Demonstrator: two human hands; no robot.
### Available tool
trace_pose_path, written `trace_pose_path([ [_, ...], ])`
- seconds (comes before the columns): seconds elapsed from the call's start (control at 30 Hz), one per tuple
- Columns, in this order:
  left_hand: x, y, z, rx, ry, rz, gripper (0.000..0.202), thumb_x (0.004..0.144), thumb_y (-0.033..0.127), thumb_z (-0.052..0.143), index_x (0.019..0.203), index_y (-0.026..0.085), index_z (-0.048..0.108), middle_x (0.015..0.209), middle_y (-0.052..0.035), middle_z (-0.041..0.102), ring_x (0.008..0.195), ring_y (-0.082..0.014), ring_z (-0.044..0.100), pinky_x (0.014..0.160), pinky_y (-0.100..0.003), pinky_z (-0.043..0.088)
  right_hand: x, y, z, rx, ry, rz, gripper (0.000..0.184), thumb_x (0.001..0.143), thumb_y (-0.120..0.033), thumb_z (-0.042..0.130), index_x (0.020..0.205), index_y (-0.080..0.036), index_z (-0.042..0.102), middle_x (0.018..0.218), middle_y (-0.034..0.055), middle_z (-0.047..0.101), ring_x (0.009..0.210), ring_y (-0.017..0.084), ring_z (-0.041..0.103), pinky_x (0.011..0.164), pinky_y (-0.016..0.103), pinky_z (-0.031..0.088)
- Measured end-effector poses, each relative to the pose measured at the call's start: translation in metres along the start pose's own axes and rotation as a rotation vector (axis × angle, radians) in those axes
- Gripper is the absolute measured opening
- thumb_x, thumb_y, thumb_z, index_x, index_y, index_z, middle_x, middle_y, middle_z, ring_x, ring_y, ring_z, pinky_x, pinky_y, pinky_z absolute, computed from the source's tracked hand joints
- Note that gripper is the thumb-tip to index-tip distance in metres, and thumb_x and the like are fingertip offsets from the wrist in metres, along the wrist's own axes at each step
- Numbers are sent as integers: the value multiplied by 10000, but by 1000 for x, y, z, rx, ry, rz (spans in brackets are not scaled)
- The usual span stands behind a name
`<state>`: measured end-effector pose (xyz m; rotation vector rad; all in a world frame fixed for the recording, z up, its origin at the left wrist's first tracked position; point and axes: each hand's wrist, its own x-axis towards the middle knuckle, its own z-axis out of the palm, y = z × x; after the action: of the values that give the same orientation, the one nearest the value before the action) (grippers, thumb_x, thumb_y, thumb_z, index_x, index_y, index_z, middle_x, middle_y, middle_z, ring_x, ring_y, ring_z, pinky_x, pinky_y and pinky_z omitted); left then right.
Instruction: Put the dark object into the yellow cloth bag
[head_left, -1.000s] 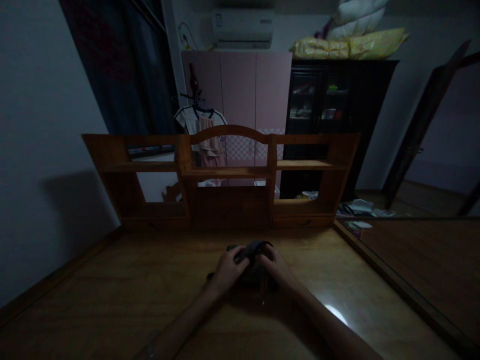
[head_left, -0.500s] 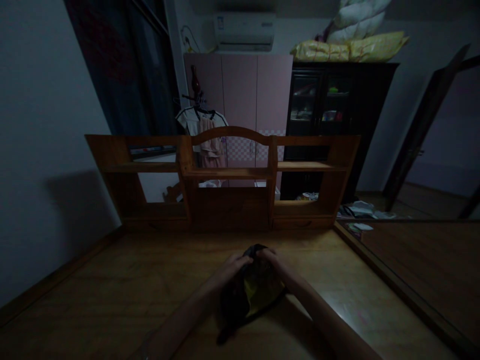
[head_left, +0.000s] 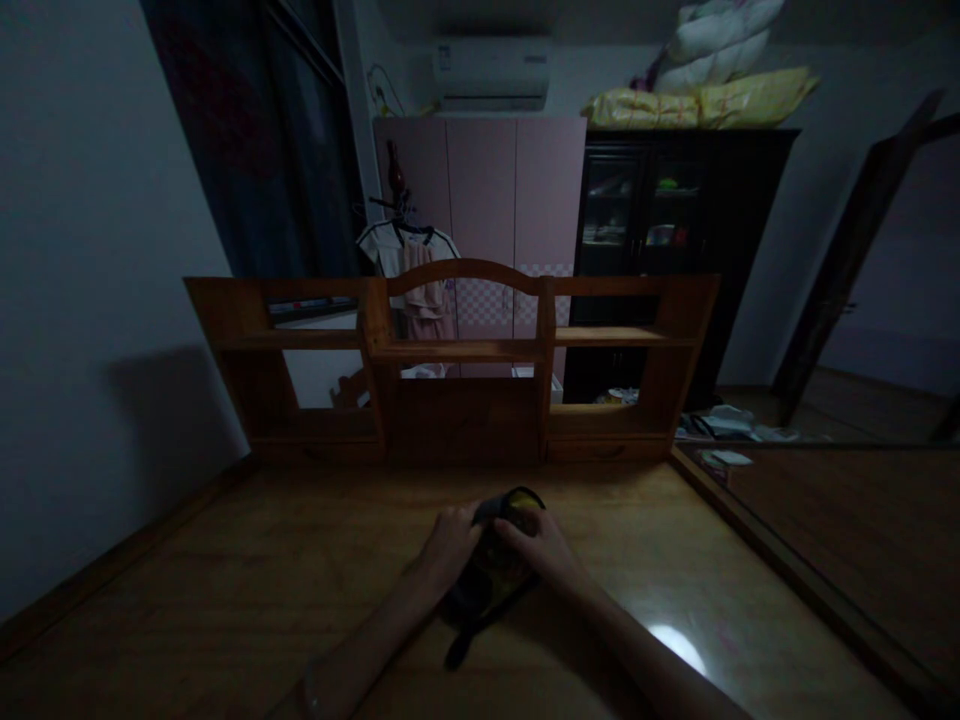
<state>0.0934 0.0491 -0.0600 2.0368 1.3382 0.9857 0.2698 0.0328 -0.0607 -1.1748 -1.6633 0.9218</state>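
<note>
Between my hands is a small dark pouch-like thing [head_left: 489, 580], soft, with a yellow part at its far rim and a dark strap end trailing toward me on the tabletop. My left hand [head_left: 451, 545] is closed on its left upper edge, knuckles up. Its far right side is gripped by my right hand [head_left: 546, 552], with the thumb lying over the opening. Dim light hides what is inside the thing and most of my fingertips.
The wooden tabletop [head_left: 322, 560] carries a low shelf unit [head_left: 457, 350] along its far edge. A raised edge strip [head_left: 757, 555] runs down the right. A white wall [head_left: 90, 330] stands at left. Beyond are a pink wardrobe [head_left: 480, 190] and a dark cabinet [head_left: 739, 220].
The pouch-like thing has turned and folded; its large yellow patch near me is mostly covered, and yellow now shows at the far rim. My left hand has curled round its edge.
</note>
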Motion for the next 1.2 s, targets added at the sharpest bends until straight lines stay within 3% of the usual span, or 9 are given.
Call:
trace_pose_path([
  [0.2, -6, 6, 1, 35, 6, 51, 286, 893, 201, 409, 1110, 188, 594, 947, -79, 699, 871, -217, 662, 748, -268, 467, -7, -16, -4, -183, 98, -112, 349, 836, -456, 569, 998, -161, 661, 925, 83, 701, 849, 230, 650, 754, 322, 497],
  [0.37, -12, 15, 8, -4, 44, 89, 389, 868, 136, 397, 1236, 208, 499, 1106, -79, 657, 979, -198, 634, 848, -286, 469, -9, -17, -6, -197, 93, -53, 503, 836, -510, 555, 1220, -186, 544, 1061, 102, 663, 988, 257, 608, 856, 360, 461],
  [0.43, -12, 15, 10, -80, 75, 114, 463, 816, 97, 418, 1258, 212, 496, 1196, -70, 620, 1079, -190, 591, 942, -306, 440, -9, -13, -5, -170, 60, -20, 581, 826, -515, 567, 1299, -193, 466, 1075, 103, 657, 992, 256, 608, 848, 358, 466],
  [0.57, -4, 8, 14, -287, 139, 91, 546, 696, 66, 475, 1222, 185, 555, 1238, -53, 607, 1162, -195, 543, 1035, -339, 391, -8, -11, -4, -126, -26, -35, 562, 795, -417, 622, 1289, -211, 453, 964, 69, 684, 857, 227, 644, 722, 302, 491],
  [0.7, 5, -2, 17, -358, 137, 30, 510, 674, 117, 526, 1179, 135, 595, 1142, -68, 665, 1047, -215, 616, 930, -325, 480, -11, -18, -4, -148, -35, -117, 591, 778, -354, 632, 1315, -221, 424, 888, 45, 699, 765, 207, 654, 647, 268, 477],
  [0.83, 7, -4, 13, -335, 145, -19, 261, 690, 185, 562, 906, 118, 692, 900, -62, 716, 846, -223, 654, 766, -300, 516, -17, -25, -2, -181, -40, -150, 526, 766, -351, 628, 1246, -202, 472, 800, 37, 693, 669, 195, 638, 575, 248, 448],
  [0.93, 3, 2, 6, -276, 184, -32, 139, 703, 218, 594, 763, 139, 692, 842, -44, 695, 819, -209, 630, 740, -268, 481, -17, -23, 1, -196, 21, -114, 403, 740, -290, 613, 1124, -194, 534, 773, 31, 679, 671, 192, 622, 604, 256, 448],
  [1.07, -2, 12, 0, -224, 168, -57, 178, 732, 294, 632, 806, 147, 700, 769, -26, 668, 757, -192, 600, 672, -240, 443, -13, -17, 1, -73, 104, -84, 420, 720, -230, 536, 1138, -191, 559, 867, 35, 671, 784, 205, 611, 692, 278, 474],
  [1.2, -2, 15, -2, -262, 28, -100, 312, 744, 416, 654, 773, 108, 686, 704, -23, 657, 688, -186, 596, 588, -227, 419, -12, -16, -3, 226, 84, -38, 356, 765, -309, 450, 1051, -181, 618, 863, 40, 680, 799, 209, 637, 662, 268, 507],
])
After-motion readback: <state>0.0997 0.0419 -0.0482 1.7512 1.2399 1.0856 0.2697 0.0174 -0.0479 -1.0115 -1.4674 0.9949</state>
